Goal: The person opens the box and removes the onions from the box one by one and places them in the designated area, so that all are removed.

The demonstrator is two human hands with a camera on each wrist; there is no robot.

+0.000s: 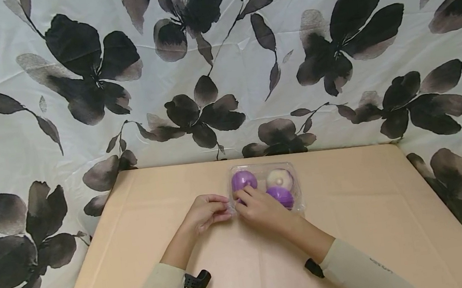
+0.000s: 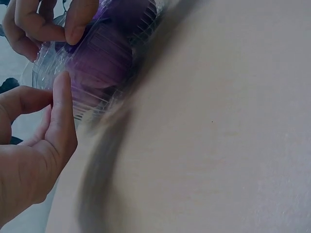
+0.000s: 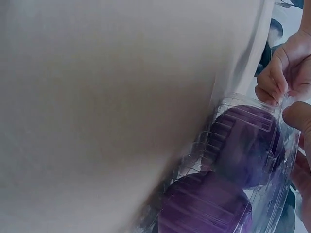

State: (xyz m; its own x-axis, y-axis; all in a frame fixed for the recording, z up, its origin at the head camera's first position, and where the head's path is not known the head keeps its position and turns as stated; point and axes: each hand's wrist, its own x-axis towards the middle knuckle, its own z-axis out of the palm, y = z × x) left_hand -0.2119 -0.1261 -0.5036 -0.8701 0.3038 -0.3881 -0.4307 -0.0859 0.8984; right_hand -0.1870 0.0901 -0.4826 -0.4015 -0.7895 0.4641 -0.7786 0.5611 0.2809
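A clear plastic container (image 1: 260, 167) sits toward the far side of the table, holding round purple balls (image 1: 281, 197) and one cream-coloured ball (image 1: 279, 179). My left hand (image 1: 209, 212) is at its left front corner, the thumb and fingertips pinching the plastic rim. My right hand (image 1: 261, 208) reaches over the front left part, its bent fingers and thumb gripping the edge and hiding part of a purple ball. In the right wrist view, two purple balls (image 3: 204, 204) show through the ribbed wall. Whether a lid covers the container, I cannot tell.
The container stands on a light tan table (image 1: 355, 225). Behind the table's far edge hangs a white cloth (image 1: 258, 87) printed with dark flowers. A dark wrist device (image 1: 197, 280) is on the left sleeve, and another (image 1: 314, 268) on the right.
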